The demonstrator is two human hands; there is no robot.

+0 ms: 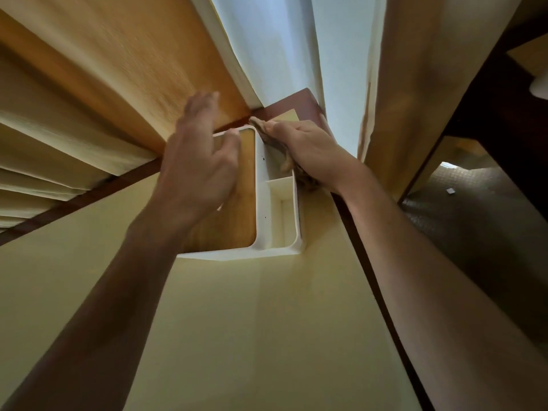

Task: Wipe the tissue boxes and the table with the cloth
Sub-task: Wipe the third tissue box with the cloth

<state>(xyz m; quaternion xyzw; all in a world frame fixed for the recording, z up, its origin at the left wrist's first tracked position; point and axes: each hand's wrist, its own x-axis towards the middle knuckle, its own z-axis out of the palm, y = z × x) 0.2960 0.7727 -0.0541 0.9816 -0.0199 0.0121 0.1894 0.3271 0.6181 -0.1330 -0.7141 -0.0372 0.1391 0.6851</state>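
A white tissue box (261, 203) with a wooden lid panel and small side compartments stands on the pale yellow table (237, 321) near its far right corner. My left hand (198, 161) rests on the box's wooden top with fingers spread over its far left edge. A crumpled beige cloth (268, 133) lies under my right hand (305, 149), which presses it against the box's right side and far rim. Part of the cloth shows below the wrist.
Cream and orange curtains (118, 69) hang behind the table, with bright sheer fabric (275, 48) between them. The table has a dark wooden edge (364, 262) on the right. Dark patterned floor (474, 218) and dark furniture (489, 99) lie to the right.
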